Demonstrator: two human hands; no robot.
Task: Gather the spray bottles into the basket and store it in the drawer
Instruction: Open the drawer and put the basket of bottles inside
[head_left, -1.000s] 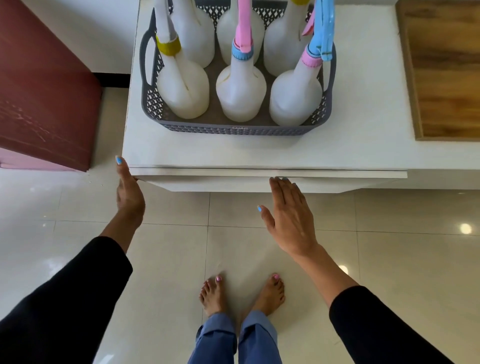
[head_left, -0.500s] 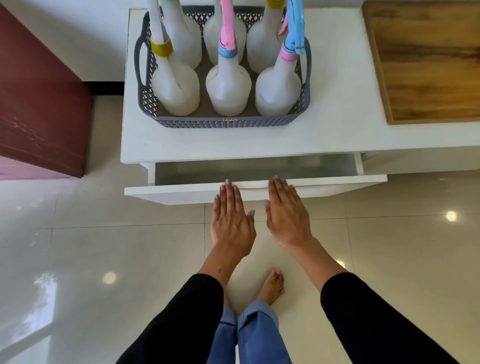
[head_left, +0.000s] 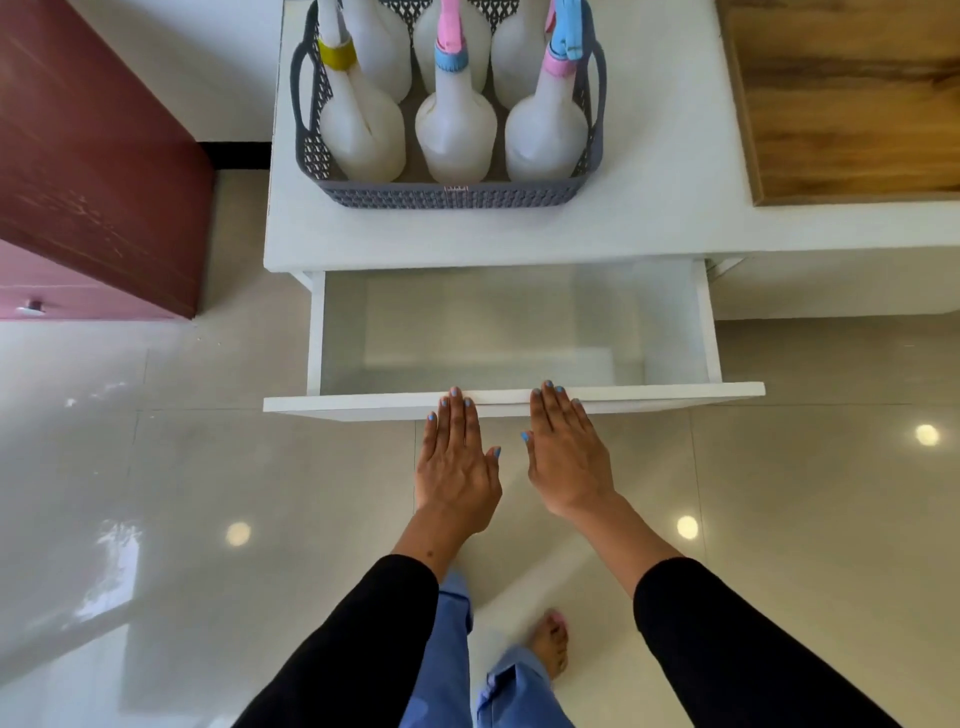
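A grey woven basket (head_left: 452, 196) stands on the white cabinet top (head_left: 670, 218) and holds several white spray bottles (head_left: 454, 132) with yellow, pink and blue collars. Below it the white drawer (head_left: 514, 400) is pulled far out and nothing lies inside. My left hand (head_left: 457, 462) and my right hand (head_left: 566, 452) are flat, side by side, fingertips touching the top edge of the drawer front. Neither hand holds anything.
A dark red cabinet (head_left: 93, 171) stands to the left of the white unit. A wooden panel (head_left: 852, 98) lies on the top at the right. Glossy floor tiles (head_left: 208, 519) spread below, with my bare feet and blue trousers under the hands.
The drawer has slid from shut to far out. My left hand moved from the cabinet's left corner to the drawer front beside my right hand, and I stepped back.
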